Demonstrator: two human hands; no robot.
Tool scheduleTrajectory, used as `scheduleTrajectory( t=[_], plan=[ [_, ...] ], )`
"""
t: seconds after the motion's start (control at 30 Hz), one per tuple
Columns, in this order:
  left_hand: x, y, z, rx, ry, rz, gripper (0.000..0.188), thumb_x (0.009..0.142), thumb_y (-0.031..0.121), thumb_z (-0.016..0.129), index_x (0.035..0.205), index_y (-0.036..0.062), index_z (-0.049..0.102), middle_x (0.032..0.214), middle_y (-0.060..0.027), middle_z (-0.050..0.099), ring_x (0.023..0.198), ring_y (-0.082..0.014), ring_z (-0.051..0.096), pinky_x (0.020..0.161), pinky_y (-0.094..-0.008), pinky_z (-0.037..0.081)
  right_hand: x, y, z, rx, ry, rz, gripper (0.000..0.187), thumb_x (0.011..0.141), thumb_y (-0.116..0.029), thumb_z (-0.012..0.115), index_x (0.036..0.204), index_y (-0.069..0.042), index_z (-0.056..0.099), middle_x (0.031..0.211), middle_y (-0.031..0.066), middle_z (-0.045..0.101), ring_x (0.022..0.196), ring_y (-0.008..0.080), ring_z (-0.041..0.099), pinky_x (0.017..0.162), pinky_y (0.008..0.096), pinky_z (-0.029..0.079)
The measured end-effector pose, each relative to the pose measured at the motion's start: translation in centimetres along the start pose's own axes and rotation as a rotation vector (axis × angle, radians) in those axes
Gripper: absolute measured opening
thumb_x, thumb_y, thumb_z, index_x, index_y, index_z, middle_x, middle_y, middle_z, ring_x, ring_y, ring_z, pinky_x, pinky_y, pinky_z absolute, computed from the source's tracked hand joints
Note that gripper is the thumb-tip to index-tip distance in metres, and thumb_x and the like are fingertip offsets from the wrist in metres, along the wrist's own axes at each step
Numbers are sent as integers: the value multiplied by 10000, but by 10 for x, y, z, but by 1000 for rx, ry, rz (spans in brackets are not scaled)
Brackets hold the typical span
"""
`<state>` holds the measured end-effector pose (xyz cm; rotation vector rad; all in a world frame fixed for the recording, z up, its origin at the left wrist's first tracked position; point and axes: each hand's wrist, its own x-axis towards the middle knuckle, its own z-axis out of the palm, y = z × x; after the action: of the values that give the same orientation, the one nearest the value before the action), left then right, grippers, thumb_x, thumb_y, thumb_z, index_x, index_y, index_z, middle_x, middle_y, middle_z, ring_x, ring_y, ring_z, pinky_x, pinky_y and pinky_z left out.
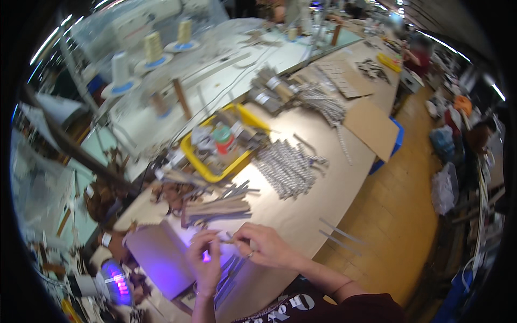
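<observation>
Close together over the table's near edge, both my hands pinch a small thin strip [226, 241], tan and partly hidden by the fingers. My left hand [204, 255] is closed on its left end, with something whitish by the fingertips. My right hand [264, 246] comes in from the right, fingers curled on the other end; a ring shows on one finger. Under the hands lie several narrow grey strips [230, 277]. To the left, a brown board [160, 258] is lit purple by a round lamp [116, 282]. Just beyond the hands rests a pile of tan and grey strips [218, 209].
A yellow bin [187, 148] holds a green-capped bottle [222, 134] and bundles. Braided black-and-white strips [285, 168] are heaped beside it. Cardboard [370, 128] covers a blue crate [396, 142] at the table's right edge. Thread cones [153, 47] stand at the far left.
</observation>
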<state>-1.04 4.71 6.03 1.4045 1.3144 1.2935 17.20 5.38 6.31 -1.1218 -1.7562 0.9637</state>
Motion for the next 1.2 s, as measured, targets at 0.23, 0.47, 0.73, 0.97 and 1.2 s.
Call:
scheduleTrajectory(
  t=[0.23,0.47,0.73,0.97,1.2],
  plan=[
    [6,12,-53,-127,522,58,180,1046,203,481,1007,35,531,922,-40,550,616,-84,455,571,-170,364,-10,61,18,-474,-9,295,171,876,-197,596,887,-29,625,868,146,641,764,337,649,698,444,518],
    [-27,54,-27,75,639,575,248,1072,245,419,1010,18,496,934,-62,568,544,-72,440,487,-203,328,-13,55,27,-638,31,250,285,898,-301,639,901,-16,617,839,150,615,742,337,652,657,443,524],
    [-18,72,-6,364,31,271,32,843,24,672,862,30,647,1089,-130,579,880,-219,552,798,-337,448,-7,-23,-31,-253,330,-155,294,901,-335,680,1011,-65,651,1006,89,617,821,293,625,734,420,497],
    [-9,71,1,235,-130,341,158,872,142,694,973,38,631,1185,-133,541,1023,-205,520,881,-328,417,-7,-33,-24,278,-275,-157,185,923,-180,655,976,-5,676,909,101,650,793,267,639,714,367,506],
    [-39,33,32,-11,-216,218,629,845,129,744,1367,-9,423,1259,-163,555,975,-220,613,819,-321,469,-11,-29,-18,560,301,-68,192,975,-133,605,952,16,723,997,115,662,912,199,631,852,301,481]
  ],
)
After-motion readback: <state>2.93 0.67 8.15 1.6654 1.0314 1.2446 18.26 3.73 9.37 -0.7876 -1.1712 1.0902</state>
